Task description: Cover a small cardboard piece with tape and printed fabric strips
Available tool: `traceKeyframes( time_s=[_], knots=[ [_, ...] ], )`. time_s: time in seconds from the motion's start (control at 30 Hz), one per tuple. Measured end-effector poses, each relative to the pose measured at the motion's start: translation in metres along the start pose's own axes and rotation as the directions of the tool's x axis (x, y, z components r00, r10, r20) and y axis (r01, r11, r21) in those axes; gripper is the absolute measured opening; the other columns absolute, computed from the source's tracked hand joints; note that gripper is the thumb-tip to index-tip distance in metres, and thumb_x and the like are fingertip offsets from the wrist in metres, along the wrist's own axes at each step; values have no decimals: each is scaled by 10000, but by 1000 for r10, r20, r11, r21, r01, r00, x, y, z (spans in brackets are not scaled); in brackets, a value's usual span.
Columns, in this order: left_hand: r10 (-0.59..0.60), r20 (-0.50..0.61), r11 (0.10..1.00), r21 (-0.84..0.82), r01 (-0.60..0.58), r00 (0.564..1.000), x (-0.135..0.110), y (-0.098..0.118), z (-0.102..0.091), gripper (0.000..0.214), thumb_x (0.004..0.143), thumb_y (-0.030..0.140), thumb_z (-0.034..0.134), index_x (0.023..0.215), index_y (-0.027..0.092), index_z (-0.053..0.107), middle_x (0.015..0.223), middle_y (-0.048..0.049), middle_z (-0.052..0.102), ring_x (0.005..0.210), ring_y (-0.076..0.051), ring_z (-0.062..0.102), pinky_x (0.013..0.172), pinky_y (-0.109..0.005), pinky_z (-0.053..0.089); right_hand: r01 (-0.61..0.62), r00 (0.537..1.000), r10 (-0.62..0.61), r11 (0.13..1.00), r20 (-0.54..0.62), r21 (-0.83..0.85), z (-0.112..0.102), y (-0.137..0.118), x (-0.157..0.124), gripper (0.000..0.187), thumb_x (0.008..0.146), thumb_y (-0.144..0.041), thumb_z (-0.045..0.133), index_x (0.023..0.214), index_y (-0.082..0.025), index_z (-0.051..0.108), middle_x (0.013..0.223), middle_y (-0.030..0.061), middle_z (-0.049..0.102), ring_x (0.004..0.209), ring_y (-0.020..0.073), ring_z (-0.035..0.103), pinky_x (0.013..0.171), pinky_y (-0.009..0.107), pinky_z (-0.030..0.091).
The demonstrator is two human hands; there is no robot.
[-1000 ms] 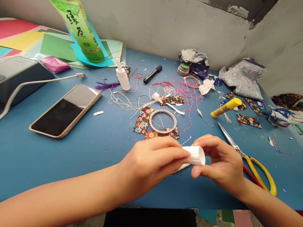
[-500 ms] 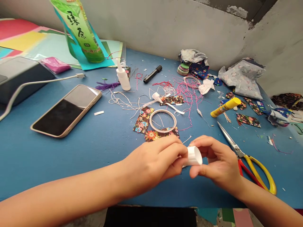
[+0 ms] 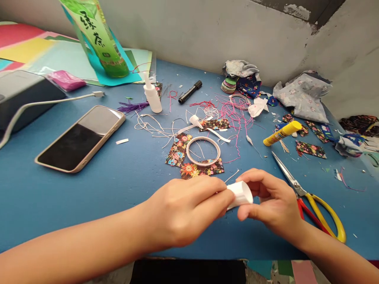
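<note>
A short white paper tube is held just above the blue table's front part, its open end facing right. My left hand has its fingers closed round the tube's left end and hides that part. At the other end, the curled fingers and thumb of my right hand hold the tube from behind and below. Beyond the hands, a pale ring rests on pieces of black floral fabric. Scissors with red and yellow handles lie beside my right hand.
A phone lies at left, with a white cable behind it. A glue bottle, black marker and tangled pink cord are farther back. A yellow glue stick stands tilted at right. A green pouch leans back left.
My left hand has shifted slightly left and turned a little, showing more of the paper tube. My right hand stays nearly where it was.
</note>
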State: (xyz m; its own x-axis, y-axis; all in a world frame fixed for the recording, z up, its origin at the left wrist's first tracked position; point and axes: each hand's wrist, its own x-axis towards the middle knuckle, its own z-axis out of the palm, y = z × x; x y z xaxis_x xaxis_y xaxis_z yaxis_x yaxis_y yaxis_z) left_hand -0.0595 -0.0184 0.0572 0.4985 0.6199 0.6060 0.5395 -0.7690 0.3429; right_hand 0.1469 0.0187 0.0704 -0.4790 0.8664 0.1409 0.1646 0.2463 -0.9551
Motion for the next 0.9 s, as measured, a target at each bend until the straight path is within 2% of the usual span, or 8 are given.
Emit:
traceKeyframes(
  time_s=[0.23,0.4,0.67,0.9],
  knots=[
    [138,89,980,129,-149,986,6,0,-1,265,949,113,362,804,133,583,749,-66,609,631,-152,577,544,-241,458,-27,1000,27,1000,7,-8,1,-1,1,394,582,-455,856,767,-192,630,633,-19,666,530,127,663,486,177,569],
    [54,86,999,-8,-53,995,10,-1,0,291,974,116,316,824,122,566,740,-49,608,572,-107,517,509,-188,434,-73,997,70,995,42,66,0,1,-2,382,594,-424,859,816,-198,646,674,-19,675,565,117,668,535,166,575],
    [-13,9,993,-120,14,1000,7,0,6,127,946,132,405,893,143,520,768,-47,617,661,-124,556,586,-192,483,-89,994,78,985,80,147,-2,2,-5,352,623,-363,857,883,-213,672,743,-15,675,614,103,661,578,162,575],
    [-96,-15,957,-276,88,995,12,3,-1,106,899,81,468,835,156,509,739,-18,578,636,-94,530,577,-161,472,-137,988,120,972,100,191,-5,6,-6,333,664,-366,833,927,-232,679,749,-8,699,642,112,673,581,162,569]
  ],
)
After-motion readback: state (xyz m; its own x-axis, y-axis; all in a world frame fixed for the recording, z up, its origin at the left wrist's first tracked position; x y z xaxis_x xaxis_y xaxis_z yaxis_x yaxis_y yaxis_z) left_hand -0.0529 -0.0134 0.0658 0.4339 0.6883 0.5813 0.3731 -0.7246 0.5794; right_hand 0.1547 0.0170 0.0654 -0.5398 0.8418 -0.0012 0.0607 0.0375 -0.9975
